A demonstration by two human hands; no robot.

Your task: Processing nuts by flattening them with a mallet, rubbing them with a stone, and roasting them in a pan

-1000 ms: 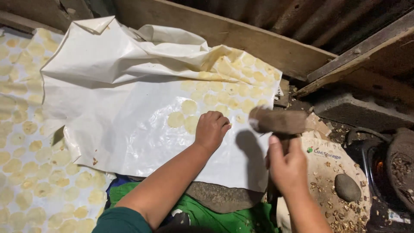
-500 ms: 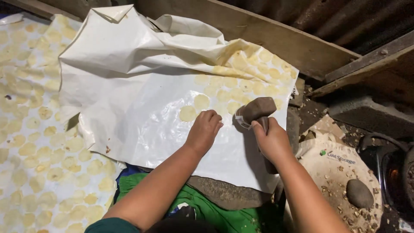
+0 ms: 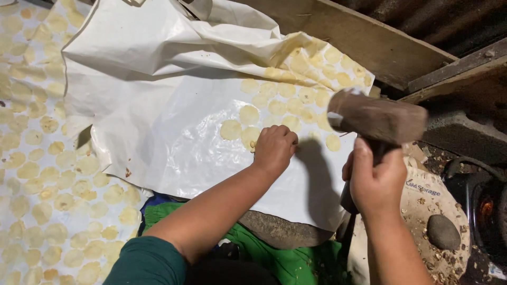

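My right hand (image 3: 376, 179) grips the handle of a wooden mallet (image 3: 377, 119), whose thick brown head is raised above the right edge of a white plastic sheet (image 3: 174, 116). My left hand (image 3: 274, 149) rests on that sheet with its fingers curled, touching a pale flattened disc (image 3: 250, 136). Several more pale round discs (image 3: 296, 95) lie on the sheet beyond it. The sheet covers a flat stone (image 3: 285, 232) whose front edge shows below.
A patterned sheet (image 3: 42, 174) with many flattened discs lies at the left. A wooden beam (image 3: 364, 42) runs along the back. At right sit a white sack with crumbs (image 3: 422, 206), a dark round stone (image 3: 442, 232) and a fire glow (image 3: 486, 207). Green cloth (image 3: 285, 264) lies below.
The mallet was up, came down onto the sheet beside my left hand, and is raised again now. My left hand has stayed on the sheet.
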